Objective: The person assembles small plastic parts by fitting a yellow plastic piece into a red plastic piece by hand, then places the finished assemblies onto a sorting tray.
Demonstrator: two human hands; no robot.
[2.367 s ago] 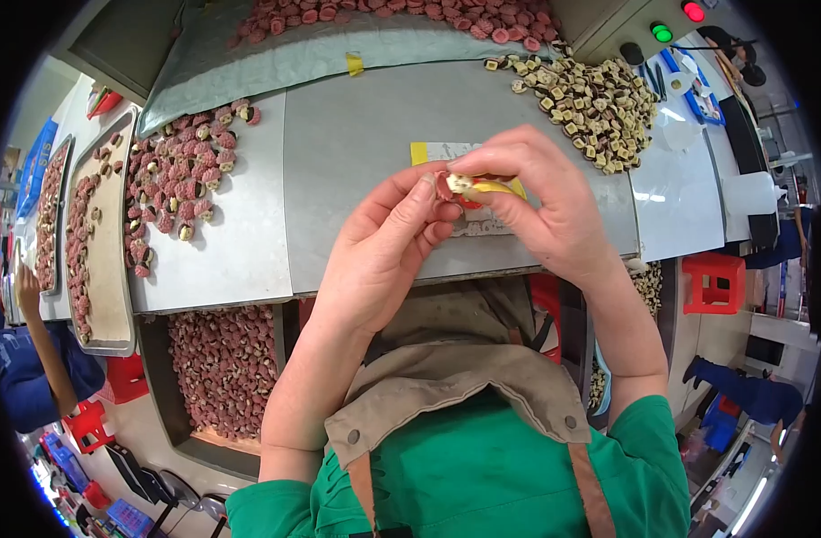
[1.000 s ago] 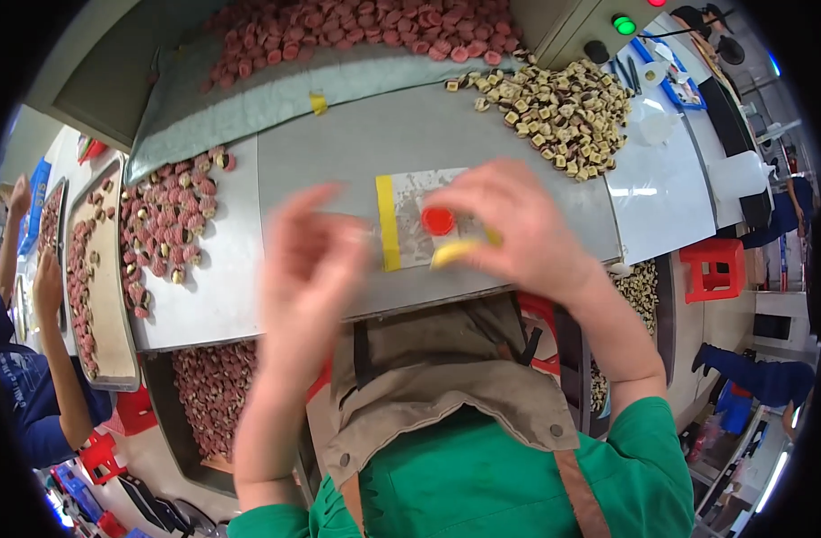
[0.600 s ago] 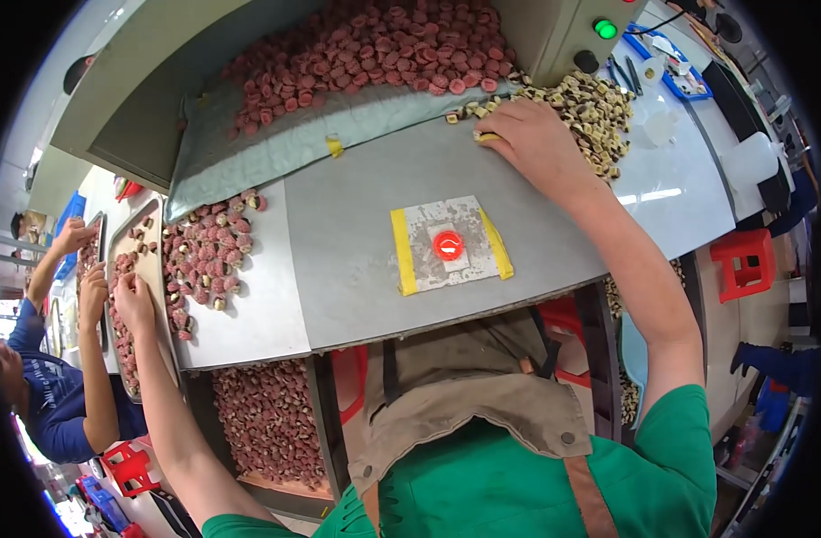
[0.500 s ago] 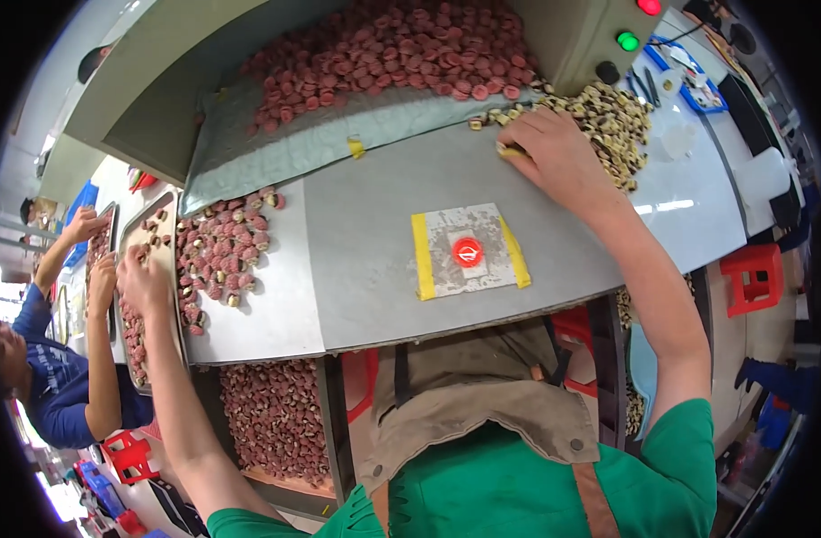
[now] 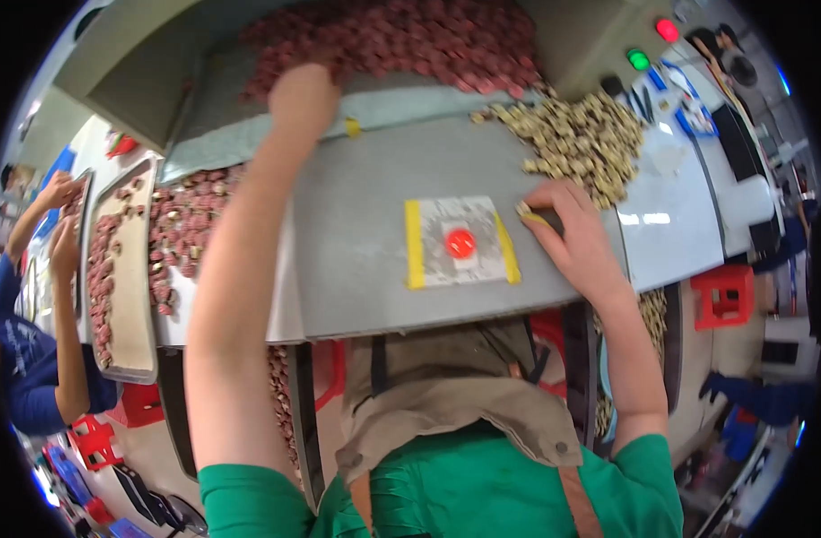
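My left hand (image 5: 304,97) reaches to the front of a heap of dark red, round, cap-like pieces (image 5: 410,45) inside a grey housing. Its fingers point away and are hidden, so any hold cannot be made out. My right hand (image 5: 573,235) is over the grey worktop (image 5: 365,224), thumb and forefinger pinching a small cream piece (image 5: 522,209). Just beyond it lies a pile of small cream-and-dark pieces (image 5: 585,143). Between my arms, a round red thing (image 5: 460,243) sits on a whitish plate (image 5: 437,269) taped down with yellow strips.
At left, red-and-cream pieces (image 5: 191,215) lie beside a metal tray (image 5: 132,269) partly lined with similar pieces. A co-worker's hands (image 5: 63,224) are beyond it. A green lamp (image 5: 639,60) and a red lamp (image 5: 667,30) are on the housing. Red stools (image 5: 722,296) stand below.
My left hand has moved from the metal tray to the red heap. My right hand has come back from the cream pile toward me, with a small cream piece in its fingertips.
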